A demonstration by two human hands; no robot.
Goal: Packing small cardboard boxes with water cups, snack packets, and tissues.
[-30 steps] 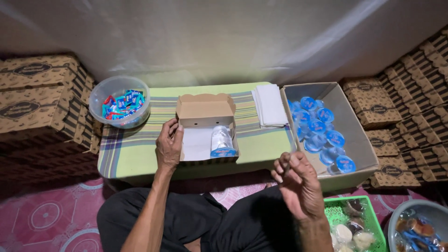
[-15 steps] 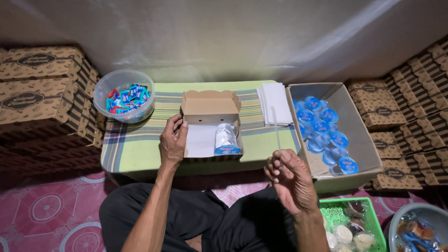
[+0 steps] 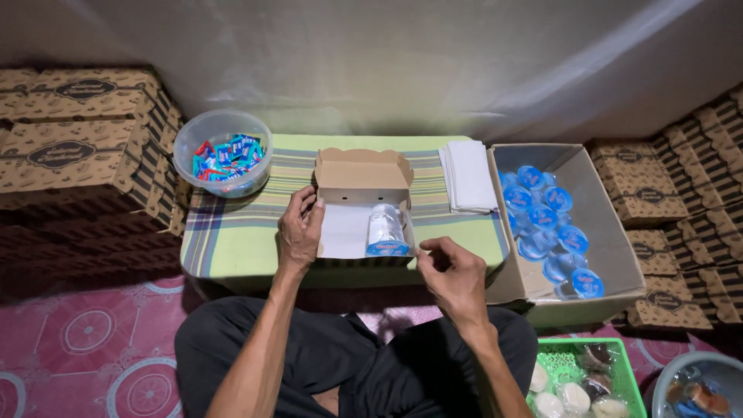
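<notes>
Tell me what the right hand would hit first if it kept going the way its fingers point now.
The right hand points up and left at the open cardboard box. It would likely meet the box's near right corner first, then the clear cup with the blue lid lying inside. Depth is hard to judge from above.
</notes>
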